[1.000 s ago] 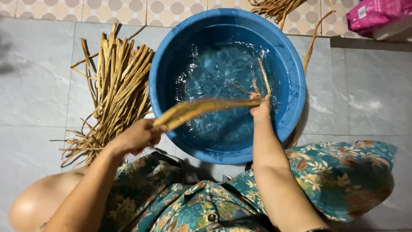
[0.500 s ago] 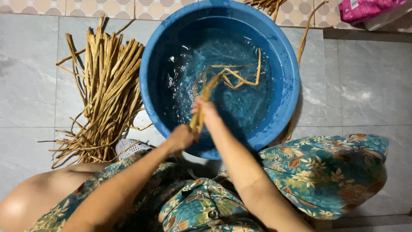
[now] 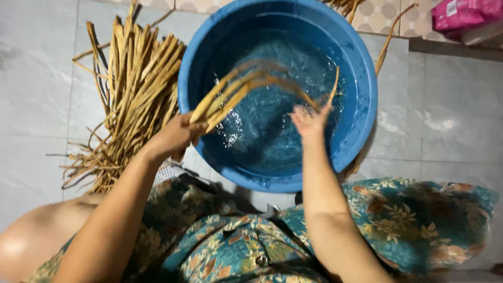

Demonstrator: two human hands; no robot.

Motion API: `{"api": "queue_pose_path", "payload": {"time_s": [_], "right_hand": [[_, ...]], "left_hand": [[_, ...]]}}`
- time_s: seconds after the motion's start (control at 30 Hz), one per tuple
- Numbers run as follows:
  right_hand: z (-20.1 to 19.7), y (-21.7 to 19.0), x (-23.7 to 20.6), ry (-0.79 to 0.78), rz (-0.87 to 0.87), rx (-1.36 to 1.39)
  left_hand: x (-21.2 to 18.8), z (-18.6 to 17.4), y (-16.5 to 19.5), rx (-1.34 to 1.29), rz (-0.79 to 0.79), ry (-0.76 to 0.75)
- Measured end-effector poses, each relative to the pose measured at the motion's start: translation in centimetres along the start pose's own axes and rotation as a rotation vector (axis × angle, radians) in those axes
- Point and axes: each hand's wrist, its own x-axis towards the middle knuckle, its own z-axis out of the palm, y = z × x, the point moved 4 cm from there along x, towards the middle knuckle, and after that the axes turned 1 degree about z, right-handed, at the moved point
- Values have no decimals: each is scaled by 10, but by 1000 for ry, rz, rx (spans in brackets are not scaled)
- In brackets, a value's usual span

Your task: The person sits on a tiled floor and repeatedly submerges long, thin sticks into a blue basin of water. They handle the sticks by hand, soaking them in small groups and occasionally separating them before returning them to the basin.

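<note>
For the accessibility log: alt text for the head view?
Two hands hold tan fibre strips over a blue basin of water: left hand grips one end, right hand the other. A pile of strips lies on grey tiles.

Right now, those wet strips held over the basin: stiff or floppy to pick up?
Probably floppy: the strips arch and droop between the left hand and right hand. Likely light, since bare fingers lift them. Perhaps slippery, being wet from the basin.
</note>
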Motion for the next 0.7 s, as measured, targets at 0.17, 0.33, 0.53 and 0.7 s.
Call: {"api": "queue_pose_path", "payload": {"time_s": [0.17,0.33,0.53,0.7], "right_hand": [[91,140,-82,-415,281,-235],[84,172,-111,-357,235,-596],[53,116,-43,-395,105,-267],[5,-3,-5,-517,-146,-117]], "left_hand": [[52,42,-41,-116,-113,138],[65,106,-75,225,-40,104],[18,134,-52,349,-8,-157],[-49,69,-4,490,19,-291]]}}
